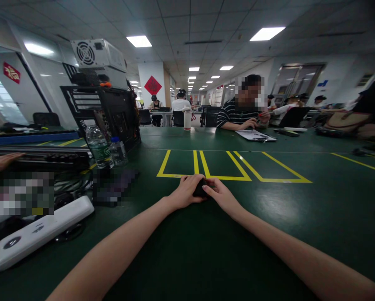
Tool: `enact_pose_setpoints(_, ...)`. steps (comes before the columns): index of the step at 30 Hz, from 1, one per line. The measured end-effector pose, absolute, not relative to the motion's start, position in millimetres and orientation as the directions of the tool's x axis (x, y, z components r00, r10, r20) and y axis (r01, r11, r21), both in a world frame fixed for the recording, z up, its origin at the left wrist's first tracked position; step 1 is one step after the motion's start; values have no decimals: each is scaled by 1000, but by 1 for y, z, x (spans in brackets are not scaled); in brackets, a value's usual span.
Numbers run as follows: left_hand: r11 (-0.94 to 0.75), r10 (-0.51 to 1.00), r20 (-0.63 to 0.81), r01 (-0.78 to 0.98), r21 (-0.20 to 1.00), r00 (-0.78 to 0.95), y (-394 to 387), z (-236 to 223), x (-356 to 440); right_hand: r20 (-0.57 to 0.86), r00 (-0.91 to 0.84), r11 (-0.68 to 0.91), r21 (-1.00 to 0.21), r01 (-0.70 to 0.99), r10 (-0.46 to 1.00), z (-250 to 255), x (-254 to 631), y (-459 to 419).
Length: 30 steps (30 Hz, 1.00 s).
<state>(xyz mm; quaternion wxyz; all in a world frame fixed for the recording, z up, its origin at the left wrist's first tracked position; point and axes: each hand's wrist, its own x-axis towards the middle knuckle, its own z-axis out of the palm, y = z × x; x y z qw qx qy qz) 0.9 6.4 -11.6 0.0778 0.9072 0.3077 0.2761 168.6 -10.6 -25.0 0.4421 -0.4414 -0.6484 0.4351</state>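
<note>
Got white elongated device [44,234] at eight o'clock, two clear bottles [98,144] at nine beside black computer case [120,113]. See left hand [187,190] at six, fingers curled over small black object [200,188], mostly hidden between both hands, just short of yellow tape outlines [228,178]. See right hand [218,191] pinching its right side. Note clipboard [254,135] at three on green surface [187,255], near person [237,110] in striped shirt.

The left hand [187,190] and right hand [220,194] held a small black object [200,189] at a green table [187,259], near yellow tape [229,178] outlines. Across from them, a person [237,112] sat behind a clipboard [253,135]; two bottles [98,147] stood beside a computer case [113,106].
</note>
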Motion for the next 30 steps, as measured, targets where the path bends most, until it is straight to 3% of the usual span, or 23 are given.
enact_pose_setpoints(9, -797, 604, 442, 510, 324, 663, 6, -11, 0, 269, -270, 312, -941, 132, 925, -27, 166, -16)
enact_pose_setpoints(17, -786, 618, 430, 516, 339, 658, 5, -10, 1, 187, -211, 227, -956, 187, 960, -24, 168, -11)
enact_pose_setpoints(23, -794, 608, 443, 511, 328, 659, 7, -12, 1, 237, -312, 284, -952, 114, 920, -22, 169, -20)
enact_pose_setpoints(30, -783, 622, 435, 524, 335, 651, 8, -14, 2, 246, -265, 278, -956, 91, 932, -27, 168, -13)
